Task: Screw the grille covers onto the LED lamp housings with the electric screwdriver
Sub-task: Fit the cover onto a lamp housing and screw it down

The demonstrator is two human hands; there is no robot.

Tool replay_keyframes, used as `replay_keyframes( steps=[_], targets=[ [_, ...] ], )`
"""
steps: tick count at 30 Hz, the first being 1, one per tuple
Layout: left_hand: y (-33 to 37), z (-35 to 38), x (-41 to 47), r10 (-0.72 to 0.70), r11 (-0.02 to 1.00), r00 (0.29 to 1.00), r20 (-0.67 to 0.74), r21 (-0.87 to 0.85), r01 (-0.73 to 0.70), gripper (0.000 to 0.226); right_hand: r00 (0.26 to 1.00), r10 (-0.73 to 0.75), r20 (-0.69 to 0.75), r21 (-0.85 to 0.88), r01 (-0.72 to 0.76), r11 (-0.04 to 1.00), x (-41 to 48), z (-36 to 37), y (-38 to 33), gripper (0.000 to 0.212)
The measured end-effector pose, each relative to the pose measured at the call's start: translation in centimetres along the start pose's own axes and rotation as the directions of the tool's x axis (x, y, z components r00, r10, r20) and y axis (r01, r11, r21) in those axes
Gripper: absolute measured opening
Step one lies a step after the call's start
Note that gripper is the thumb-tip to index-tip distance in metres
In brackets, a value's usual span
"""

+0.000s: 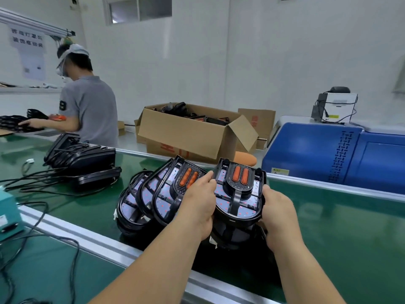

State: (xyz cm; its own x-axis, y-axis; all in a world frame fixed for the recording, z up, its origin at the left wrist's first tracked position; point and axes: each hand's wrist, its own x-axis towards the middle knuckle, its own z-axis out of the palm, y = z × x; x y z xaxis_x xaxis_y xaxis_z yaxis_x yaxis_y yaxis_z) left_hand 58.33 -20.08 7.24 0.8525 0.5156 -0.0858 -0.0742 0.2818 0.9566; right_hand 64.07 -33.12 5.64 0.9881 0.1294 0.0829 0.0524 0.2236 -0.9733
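Observation:
A black LED lamp housing with two orange strips and a black grille cover over its pale LED board is held above the green conveyor belt. My left hand grips its left edge. My right hand grips its right edge. More housings seem stacked under it, partly hidden. To the left, a row of similar lamp housings leans overlapped on the belt. No electric screwdriver is in view.
A pile of black parts with cables lies further left on the belt. A teal box stands at the left edge. Behind the belt are an open cardboard box, a blue machine and a person in grey.

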Motion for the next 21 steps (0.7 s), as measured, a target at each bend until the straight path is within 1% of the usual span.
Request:
replay_keyframes(
  steps=[2, 3, 5, 7, 8, 9, 10, 11, 13, 15, 17, 18, 21],
  targets=[
    [0.5, 0.0, -0.1, 0.029, 0.999, 0.999, -0.018, 0.022, -0.029, 0.043, 1.000, -0.014, 0.015, -0.048, 0.015, 0.999, 0.4, 0.3, 0.2, 0.033],
    [0.6, 0.0, -0.2, 0.042, 0.998, 0.999, -0.022, 0.047, -0.041, 0.044, 0.999, -0.026, 0.027, -0.098, 0.028, 0.995, 0.7, 0.4, 0.3, 0.033],
    [0.7, -0.2, -0.3, 0.075, 0.988, 0.997, -0.029, 0.134, -0.070, 0.045, 0.999, -0.042, 0.033, -0.251, 0.049, 0.967, 1.2, 0.4, 0.8, 0.040],
    [0.6, -0.2, -0.6, 0.114, 0.958, 0.992, -0.048, 0.271, -0.097, 0.048, 0.999, -0.052, -0.002, -0.463, 0.045, 0.885, 1.5, 0.5, 1.3, 0.041],
    [0.5, -0.2, -0.9, 0.135, 0.933, 0.989, -0.053, 0.343, -0.109, 0.051, 0.998, -0.056, -0.030, -0.537, 0.031, 0.843, 1.5, 0.5, 1.4, 0.039],
    [0.4, -0.1, -1.1, 0.153, 0.907, 0.987, -0.051, 0.404, -0.119, 0.055, 0.997, -0.048, -0.056, -0.563, 0.008, 0.826, 1.5, 0.6, 1.5, 0.036],
    [0.4, 0.0, -1.3, 0.165, 0.888, 0.985, -0.048, 0.442, -0.127, 0.060, 0.997, -0.035, -0.074, -0.560, -0.013, 0.829, 1.6, 0.7, 1.6, 0.039],
    [0.5, 0.1, -1.5, 0.176, 0.880, 0.983, -0.049, 0.457, -0.134, 0.064, 0.996, -0.025, -0.084, -0.538, -0.024, 0.842, 1.6, 0.7, 1.7, 0.047],
    [0.9, 0.2, -1.8, 0.207, 0.884, 0.976, -0.064, 0.439, -0.159, 0.070, 0.996, -0.034, -0.077, -0.433, -0.002, 0.901, 1.6, 0.7, 2.0, 0.061],
    [1.2, 0.1, -2.1, 0.238, 0.883, 0.969, -0.066, 0.431, -0.188, 0.070, 0.998, -0.021, -0.058, -0.310, 0.002, 0.951, 1.4, 0.7, 2.1, 0.076],
    [1.5, 0.0, -2.3, 0.254, 0.876, 0.966, -0.054, 0.437, -0.206, 0.068, 0.998, 0.000, -0.068, -0.251, -0.017, 0.968, 1.4, 0.7, 2.0, 0.093],
    [1.5, 0.1, -2.4, 0.255, 0.876, 0.966, -0.050, 0.435, -0.209, 0.068, 0.997, 0.004, -0.075, -0.235, -0.022, 0.972, 1.4, 0.7, 1.9, 0.097],
    [1.5, 0.1, -2.4, 0.252, 0.884, 0.967, -0.038, 0.416, -0.214, 0.066, 0.996, 0.000, -0.088, -0.240, -0.021, 0.971, 1.3, 0.8, 1.7, 0.096]
  ],
)
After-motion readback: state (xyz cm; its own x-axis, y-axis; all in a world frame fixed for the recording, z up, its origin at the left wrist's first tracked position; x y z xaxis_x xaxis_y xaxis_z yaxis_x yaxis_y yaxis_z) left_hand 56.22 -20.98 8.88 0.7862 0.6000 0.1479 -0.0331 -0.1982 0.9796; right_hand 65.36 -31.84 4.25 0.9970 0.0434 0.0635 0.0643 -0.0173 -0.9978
